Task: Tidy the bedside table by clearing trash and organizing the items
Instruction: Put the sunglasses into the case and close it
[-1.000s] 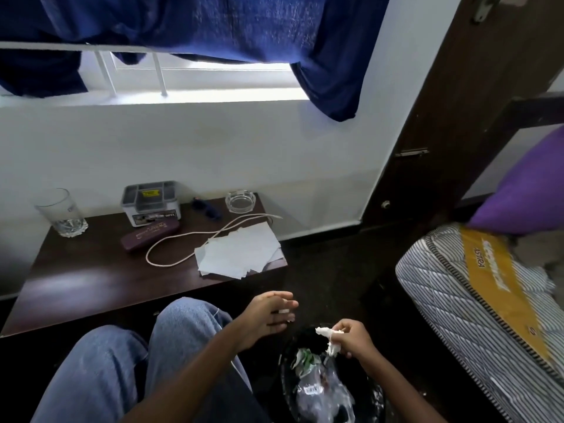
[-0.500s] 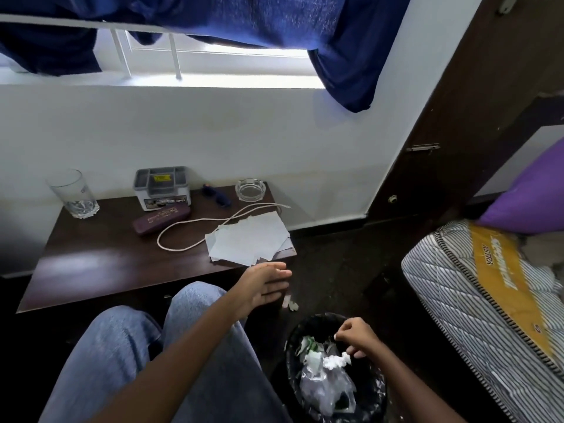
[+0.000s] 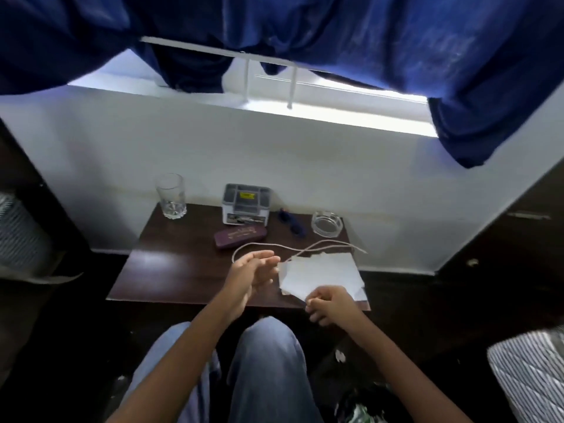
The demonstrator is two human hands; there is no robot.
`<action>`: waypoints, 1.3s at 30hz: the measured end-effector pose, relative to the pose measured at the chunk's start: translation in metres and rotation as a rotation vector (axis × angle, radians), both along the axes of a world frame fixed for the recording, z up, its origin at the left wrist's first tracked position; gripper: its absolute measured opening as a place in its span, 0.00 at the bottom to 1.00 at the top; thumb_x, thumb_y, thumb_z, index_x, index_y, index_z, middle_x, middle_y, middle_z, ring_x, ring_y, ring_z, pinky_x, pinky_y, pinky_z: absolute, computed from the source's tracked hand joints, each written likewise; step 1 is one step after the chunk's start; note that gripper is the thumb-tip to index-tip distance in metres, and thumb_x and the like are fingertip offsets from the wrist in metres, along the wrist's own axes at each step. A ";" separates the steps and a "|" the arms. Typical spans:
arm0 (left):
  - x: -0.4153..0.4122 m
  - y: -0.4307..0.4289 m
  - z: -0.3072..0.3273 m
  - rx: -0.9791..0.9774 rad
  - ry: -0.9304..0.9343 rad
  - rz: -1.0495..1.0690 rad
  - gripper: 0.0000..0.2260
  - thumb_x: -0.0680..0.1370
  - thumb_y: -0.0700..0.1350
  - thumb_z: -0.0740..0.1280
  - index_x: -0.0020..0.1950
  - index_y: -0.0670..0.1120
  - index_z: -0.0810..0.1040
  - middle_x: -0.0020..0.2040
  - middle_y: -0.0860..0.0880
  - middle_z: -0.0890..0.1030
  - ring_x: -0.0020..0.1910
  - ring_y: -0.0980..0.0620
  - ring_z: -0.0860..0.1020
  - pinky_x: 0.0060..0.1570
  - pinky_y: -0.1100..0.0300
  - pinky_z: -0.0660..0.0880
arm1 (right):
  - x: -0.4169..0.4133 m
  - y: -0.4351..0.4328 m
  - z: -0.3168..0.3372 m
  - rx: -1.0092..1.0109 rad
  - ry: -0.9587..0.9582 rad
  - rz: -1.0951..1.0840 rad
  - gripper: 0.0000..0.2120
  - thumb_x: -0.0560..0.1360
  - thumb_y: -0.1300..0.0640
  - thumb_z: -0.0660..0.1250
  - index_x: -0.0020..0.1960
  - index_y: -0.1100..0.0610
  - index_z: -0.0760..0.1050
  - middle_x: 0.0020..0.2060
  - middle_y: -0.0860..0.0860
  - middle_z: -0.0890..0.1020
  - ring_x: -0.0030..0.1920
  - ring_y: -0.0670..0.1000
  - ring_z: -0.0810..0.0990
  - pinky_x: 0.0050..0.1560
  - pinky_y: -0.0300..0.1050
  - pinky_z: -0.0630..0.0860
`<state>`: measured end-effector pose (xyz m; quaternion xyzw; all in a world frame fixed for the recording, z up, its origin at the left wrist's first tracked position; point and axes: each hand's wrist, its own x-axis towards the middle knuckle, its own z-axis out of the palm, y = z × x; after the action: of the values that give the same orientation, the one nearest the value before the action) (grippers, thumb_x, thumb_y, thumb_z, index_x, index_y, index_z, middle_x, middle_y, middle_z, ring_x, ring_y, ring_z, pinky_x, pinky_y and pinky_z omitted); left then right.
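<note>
The dark wooden bedside table stands under the window. A loose stack of white papers lies at its front right, with a beige cord looped behind it. My left hand hovers open just left of the papers, fingers apart and empty. My right hand sits at the papers' front corner with curled fingers; whether it pinches the paper is unclear. At the back stand a drinking glass, a grey organiser box, a maroon case, a small blue object and a glass ashtray.
The black trash bin with plastic waste shows at the bottom, right of my knees. A small scrap lies on the dark floor. A striped mattress is at the right, and blue curtains hang overhead.
My right hand dropped the white crumpled scrap into the bin and rose to the papers' front corner. My left hand moved up over the table. The view swung left, onto the table.
</note>
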<state>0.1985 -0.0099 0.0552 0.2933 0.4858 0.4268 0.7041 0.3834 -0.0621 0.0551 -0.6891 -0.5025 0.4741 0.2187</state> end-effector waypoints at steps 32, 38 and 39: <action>-0.062 0.151 -0.124 0.245 1.081 0.126 0.36 0.67 0.48 0.76 0.72 0.53 0.65 0.66 0.51 0.75 0.66 0.48 0.71 0.65 0.49 0.66 | -0.099 0.233 -0.100 0.180 -0.253 -0.226 0.18 0.74 0.55 0.64 0.64 0.50 0.73 0.62 0.50 0.77 0.65 0.55 0.71 0.66 0.54 0.63; -0.078 0.153 -0.104 0.114 0.217 0.428 0.23 0.67 0.45 0.75 0.61 0.49 0.76 0.53 0.50 0.81 0.51 0.55 0.79 0.54 0.64 0.73 | -0.104 0.230 -0.080 0.290 0.099 -0.379 0.03 0.74 0.58 0.67 0.45 0.56 0.79 0.39 0.47 0.80 0.40 0.43 0.77 0.40 0.34 0.71; -0.077 0.153 -0.102 0.085 0.127 0.449 0.19 0.67 0.46 0.74 0.57 0.50 0.77 0.51 0.50 0.82 0.49 0.55 0.80 0.53 0.62 0.74 | -0.106 0.229 -0.077 0.300 0.110 -0.361 0.03 0.74 0.58 0.67 0.42 0.56 0.78 0.37 0.47 0.80 0.38 0.43 0.76 0.39 0.34 0.70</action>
<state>0.1210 0.1436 -0.0472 0.2334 0.5639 0.5736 0.5465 0.2778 0.1670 -0.0224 -0.7006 -0.4232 0.3841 0.4272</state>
